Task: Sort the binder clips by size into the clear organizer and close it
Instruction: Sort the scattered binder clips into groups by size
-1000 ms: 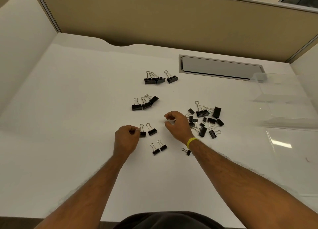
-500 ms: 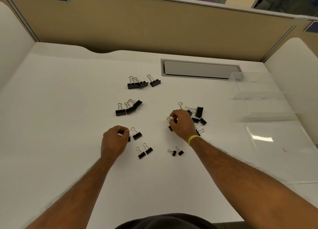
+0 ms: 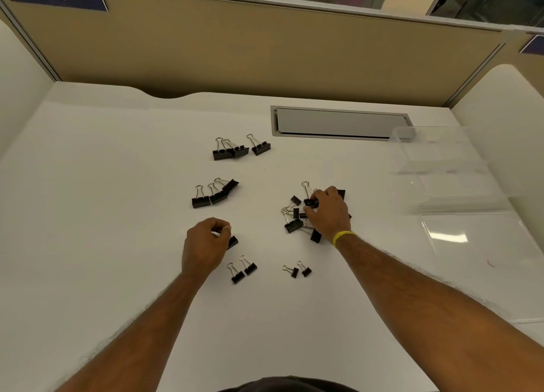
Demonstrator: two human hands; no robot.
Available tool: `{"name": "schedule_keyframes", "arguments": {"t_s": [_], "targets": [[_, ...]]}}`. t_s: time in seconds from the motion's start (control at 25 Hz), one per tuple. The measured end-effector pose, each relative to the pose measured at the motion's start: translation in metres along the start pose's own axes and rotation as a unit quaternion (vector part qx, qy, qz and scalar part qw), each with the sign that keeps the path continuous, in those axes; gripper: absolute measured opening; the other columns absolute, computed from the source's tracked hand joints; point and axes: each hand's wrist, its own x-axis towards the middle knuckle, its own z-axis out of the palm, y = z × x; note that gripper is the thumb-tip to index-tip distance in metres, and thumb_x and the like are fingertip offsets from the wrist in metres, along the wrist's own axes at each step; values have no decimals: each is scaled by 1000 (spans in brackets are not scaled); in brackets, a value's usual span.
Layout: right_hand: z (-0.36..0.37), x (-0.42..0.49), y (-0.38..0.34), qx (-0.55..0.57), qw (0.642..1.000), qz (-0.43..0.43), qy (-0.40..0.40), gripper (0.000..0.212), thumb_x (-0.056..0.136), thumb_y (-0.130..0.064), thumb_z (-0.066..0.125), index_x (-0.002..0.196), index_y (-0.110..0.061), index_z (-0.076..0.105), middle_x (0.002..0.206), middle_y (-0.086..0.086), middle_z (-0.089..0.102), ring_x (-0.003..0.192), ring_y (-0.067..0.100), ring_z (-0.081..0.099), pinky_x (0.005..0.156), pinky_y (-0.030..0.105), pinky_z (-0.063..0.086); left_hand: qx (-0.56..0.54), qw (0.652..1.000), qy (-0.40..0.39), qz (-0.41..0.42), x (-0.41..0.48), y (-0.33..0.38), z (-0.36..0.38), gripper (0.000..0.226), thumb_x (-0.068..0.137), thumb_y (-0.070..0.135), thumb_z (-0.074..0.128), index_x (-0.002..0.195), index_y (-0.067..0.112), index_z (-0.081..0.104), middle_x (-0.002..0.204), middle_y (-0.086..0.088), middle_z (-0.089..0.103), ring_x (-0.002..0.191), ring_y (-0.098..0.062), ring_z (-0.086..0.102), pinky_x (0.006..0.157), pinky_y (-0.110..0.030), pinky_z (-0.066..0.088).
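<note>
Grouping is being done on the white desk [image 3: 117, 185], left of the clear plastic organizer [image 3: 459, 179]. A small black clip [image 3: 233, 241] is being pinched by the left hand [image 3: 206, 244]. The right hand [image 3: 329, 212], grip unclear, is being pushed deeper than before into the mixed black clip pile [image 3: 294, 223]; one clip is needing pulling free next.

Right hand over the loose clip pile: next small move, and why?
Probably lift the long-handled clip that the right hand pinches clear of the mixed pile and carry it to the far row of three big clips. It looks closest to their size, the pile is unsorted, and the left hand is busy gripping a smaller clip.
</note>
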Motion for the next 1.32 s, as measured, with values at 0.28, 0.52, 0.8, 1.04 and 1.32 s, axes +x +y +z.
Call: {"name": "schedule_keyframes", "arguments": {"t_s": [0.28, 0.52, 0.8, 1.04, 1.32], "targets": [[7, 2, 4, 115, 992, 20, 44, 23, 80, -22, 69, 100, -10, 66, 108, 6, 49, 99, 23, 54, 90, 37, 49, -9, 1000, -6, 1, 5, 6, 4, 9, 90, 25, 61, 89, 23, 69, 83, 8, 69, 66, -8, 64, 60, -24, 47], [-4, 16, -26, 325, 935, 46, 136, 15, 82, -17, 70, 96, -14, 73, 104, 3, 61, 89, 4, 60, 79, 9, 44, -16, 1000, -9, 22, 17, 19, 8, 11, 89, 26, 62, 97, 22, 70, 82, 13, 67, 64, -6, 62, 62, -24, 50], [1, 72, -86, 317, 940, -49, 114, 18, 81, -18, 74, 98, -13, 74, 98, 3, 62, 84, -9, 55, 76, 2, 40, -16, 999, -10, 49, 47, 35, 8, 11, 91, 27, 60, 99, 26, 67, 77, 13, 64, 59, -5, 58, 58, -23, 47], [16, 132, -129, 203, 970, -123, 45, 25, 83, -20, 71, 106, -9, 71, 104, 4, 54, 93, 12, 56, 83, 10, 43, -7, 994, -18, 110, 78, 44, 13, 16, 91, 27, 61, 105, 24, 67, 89, 14, 64, 70, -4, 60, 68, -25, 53], [29, 158, -148, 126, 983, -130, 7, 31, 86, -24, 67, 114, -11, 67, 112, 4, 53, 99, 17, 55, 89, 28, 50, 13, 991, -20, 135, 104, 47, 14, 16, 90, 25, 62, 104, 24, 68, 84, 13, 64, 67, -2, 58, 67, -20, 48]]}}
